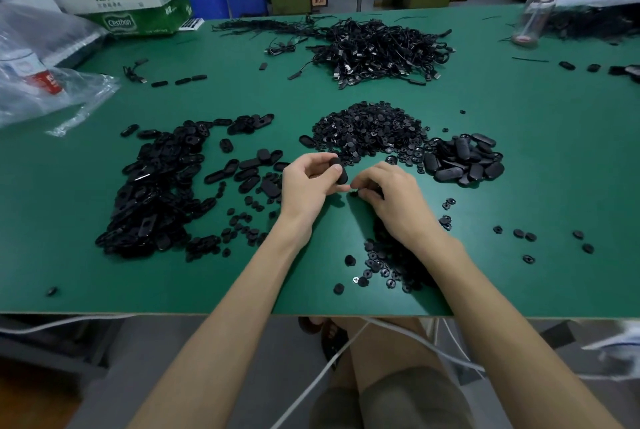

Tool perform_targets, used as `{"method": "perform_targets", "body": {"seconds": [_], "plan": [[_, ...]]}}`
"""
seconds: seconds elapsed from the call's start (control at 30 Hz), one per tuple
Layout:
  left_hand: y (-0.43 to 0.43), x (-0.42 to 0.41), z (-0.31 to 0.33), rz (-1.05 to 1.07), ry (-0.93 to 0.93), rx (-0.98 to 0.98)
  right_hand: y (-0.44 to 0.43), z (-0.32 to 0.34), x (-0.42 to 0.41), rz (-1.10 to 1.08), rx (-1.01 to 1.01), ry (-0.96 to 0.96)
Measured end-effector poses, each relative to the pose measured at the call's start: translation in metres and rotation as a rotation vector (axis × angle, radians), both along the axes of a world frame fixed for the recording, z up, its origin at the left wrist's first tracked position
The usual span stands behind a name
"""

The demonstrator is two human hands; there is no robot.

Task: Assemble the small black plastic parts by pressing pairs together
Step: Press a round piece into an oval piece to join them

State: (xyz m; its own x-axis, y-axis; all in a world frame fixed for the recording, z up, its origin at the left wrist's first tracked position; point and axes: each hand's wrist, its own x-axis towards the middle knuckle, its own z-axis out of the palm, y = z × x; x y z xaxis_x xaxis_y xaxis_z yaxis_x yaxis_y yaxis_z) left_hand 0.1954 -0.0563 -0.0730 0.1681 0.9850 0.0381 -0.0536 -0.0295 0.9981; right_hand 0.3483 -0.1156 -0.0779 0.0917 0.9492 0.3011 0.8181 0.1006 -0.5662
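Black oval cap (338, 170) sits up off the green table (242, 89), left hand (308, 183) curled round it, thumb on top. Right hand (394, 196) is low, fingertips bunched at a small round piece (353, 193); whether it's actually pinched, I can't tell. My call: seat the piece square in the cap's recess, then press evenly, no tilt.

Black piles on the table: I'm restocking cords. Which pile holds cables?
The farthest pile, toward the back edge of the table: tangled thin cables with plugs. The nearer left pile, middle pile and right pile hold small plastic pieces.
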Motion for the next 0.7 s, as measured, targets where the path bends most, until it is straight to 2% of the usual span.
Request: {"method": "perform_targets", "body": {"seconds": [0.2,0.43,0.7], "plan": [[0.001,0.000,-0.003,-0.038,-0.038,0.029,-0.002,-0.001,0.000,-0.029,0.065,0.064],[-0.003,-0.002,-0.005,-0.094,0.024,0.115,-0.008,0.007,0.000,-0.095,0.179,0.378],[-0.006,-0.001,-0.004,-0.151,0.084,0.198,-0.008,0.010,0.004,-0.109,0.176,0.639]]}}
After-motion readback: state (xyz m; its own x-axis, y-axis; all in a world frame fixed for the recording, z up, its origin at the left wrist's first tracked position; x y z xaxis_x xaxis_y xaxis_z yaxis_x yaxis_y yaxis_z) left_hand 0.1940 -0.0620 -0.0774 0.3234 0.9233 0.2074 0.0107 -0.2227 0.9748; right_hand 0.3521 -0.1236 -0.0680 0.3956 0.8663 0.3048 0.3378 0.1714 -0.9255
